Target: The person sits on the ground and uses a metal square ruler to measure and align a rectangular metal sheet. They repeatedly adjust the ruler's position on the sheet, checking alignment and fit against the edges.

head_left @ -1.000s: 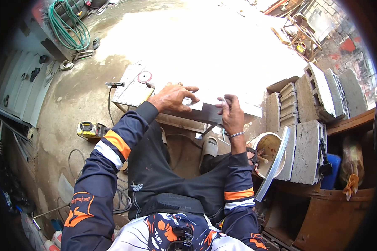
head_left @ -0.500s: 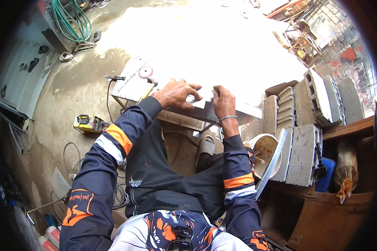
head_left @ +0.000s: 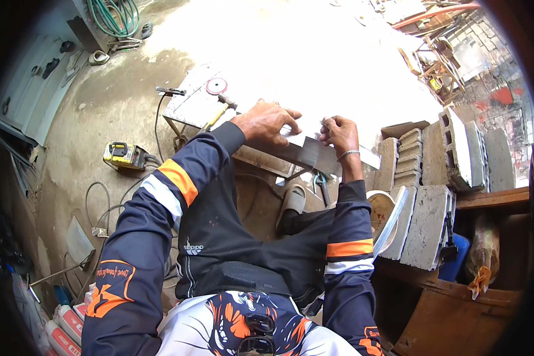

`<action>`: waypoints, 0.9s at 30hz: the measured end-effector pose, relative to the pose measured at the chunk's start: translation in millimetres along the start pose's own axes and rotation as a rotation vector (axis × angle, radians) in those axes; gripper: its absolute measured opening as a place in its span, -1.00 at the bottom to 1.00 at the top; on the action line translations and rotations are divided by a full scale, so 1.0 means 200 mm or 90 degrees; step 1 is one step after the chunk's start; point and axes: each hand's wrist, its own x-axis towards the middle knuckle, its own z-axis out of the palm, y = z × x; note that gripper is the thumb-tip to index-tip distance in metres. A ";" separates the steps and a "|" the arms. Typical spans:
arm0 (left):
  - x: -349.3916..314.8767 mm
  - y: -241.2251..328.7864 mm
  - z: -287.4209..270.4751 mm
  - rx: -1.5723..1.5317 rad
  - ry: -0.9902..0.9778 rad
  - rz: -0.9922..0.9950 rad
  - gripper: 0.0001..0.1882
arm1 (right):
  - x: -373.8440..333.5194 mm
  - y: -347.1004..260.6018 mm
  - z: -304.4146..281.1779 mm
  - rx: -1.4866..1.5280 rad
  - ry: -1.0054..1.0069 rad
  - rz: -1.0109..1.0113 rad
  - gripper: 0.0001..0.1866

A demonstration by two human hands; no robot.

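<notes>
My left hand (head_left: 268, 122) is over the low work table (head_left: 187, 110), its fingers curled and pointing right. A small pale blur shows between its thumb and fingers; I cannot make out what it is. To its right, my right hand (head_left: 342, 136) has thumb and fingertips pinched together, perhaps on something tiny and pale. A grey flat metal piece (head_left: 318, 156) lies at the table's near edge, just below and left of the right hand. Left of my hands, a hammer with a yellow handle (head_left: 215, 115) and a red-rimmed disc (head_left: 216, 86) rest on the tabletop.
A clamp with a cable (head_left: 171, 91) sits on the table's left corner. Yellow-and-black machine (head_left: 124, 155) stands on the floor at left. Teal-handled pliers (head_left: 321, 185) show below the table edge. Concrete blocks (head_left: 427, 219) and a bucket (head_left: 381, 210) crowd the right side.
Both hands have shifted a little to the right along the table, staying close together. The view has swung slightly too, and the pliers under the table edge now show more clearly.
</notes>
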 end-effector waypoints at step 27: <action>0.02 -0.03 0.00 0.015 0.001 0.010 -0.51 | 0.10 -0.05 0.17 -0.396 0.049 -0.152 -0.86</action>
